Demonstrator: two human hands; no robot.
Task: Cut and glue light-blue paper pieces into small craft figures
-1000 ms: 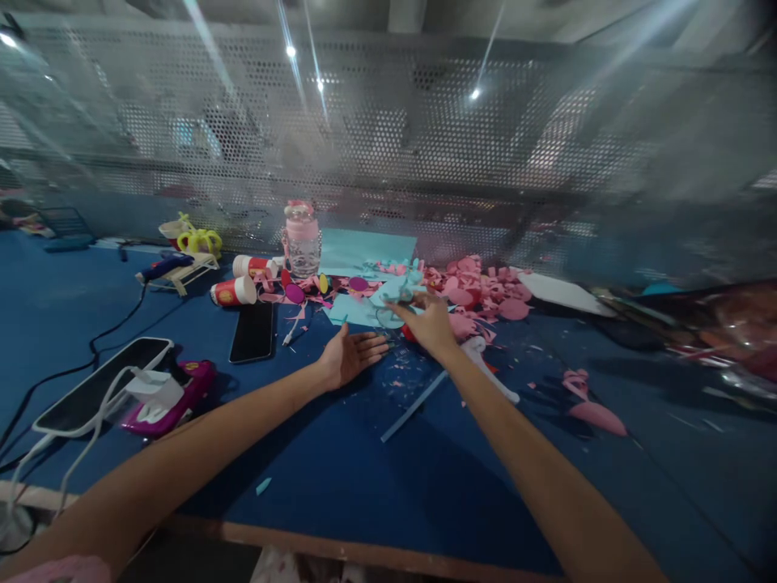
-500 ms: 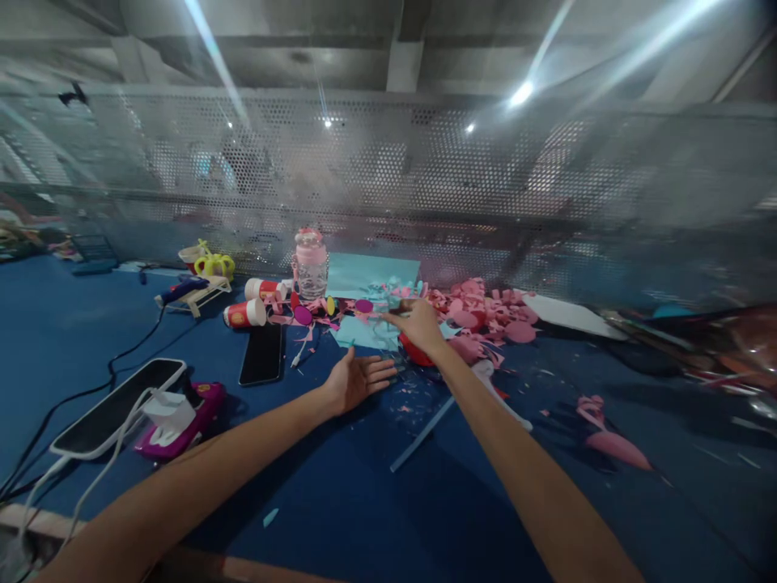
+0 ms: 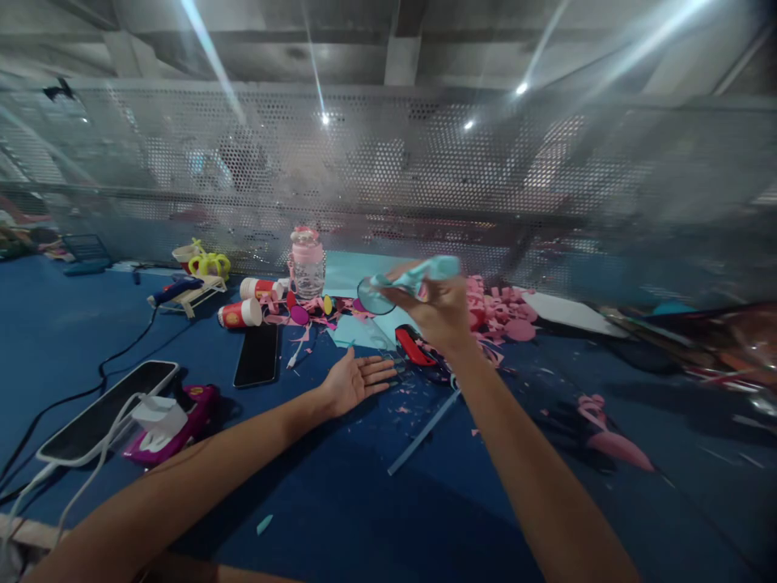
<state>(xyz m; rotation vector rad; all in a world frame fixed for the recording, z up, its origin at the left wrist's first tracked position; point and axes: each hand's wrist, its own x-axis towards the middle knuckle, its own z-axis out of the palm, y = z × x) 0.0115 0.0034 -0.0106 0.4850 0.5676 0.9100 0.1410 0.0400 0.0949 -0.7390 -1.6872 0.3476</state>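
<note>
My right hand [image 3: 446,312] is raised above the blue table [image 3: 364,502] and closed on a light-blue paper cutout [image 3: 418,277] with a round piece hanging at its left end. My left hand [image 3: 355,380] lies palm up on the table, fingers stretched out, holding nothing. Just beyond it lie red-handled scissors [image 3: 413,344] and a light-blue sheet [image 3: 358,330]. A heap of pink paper scraps [image 3: 498,312] spreads behind my right hand.
A black phone [image 3: 256,354], two red-and-white cups [image 3: 241,313], a clear jar with pink lid [image 3: 307,261], a glue gun on a stand [image 3: 182,290], a pink device with white cable [image 3: 170,417] and a tablet [image 3: 103,411] lie left. A perforated metal screen [image 3: 425,178] closes the back.
My right hand has lifted off the scrap pile with the light-blue cutout, uncovering the red scissors. My left hand has stayed palm up on the table.
</note>
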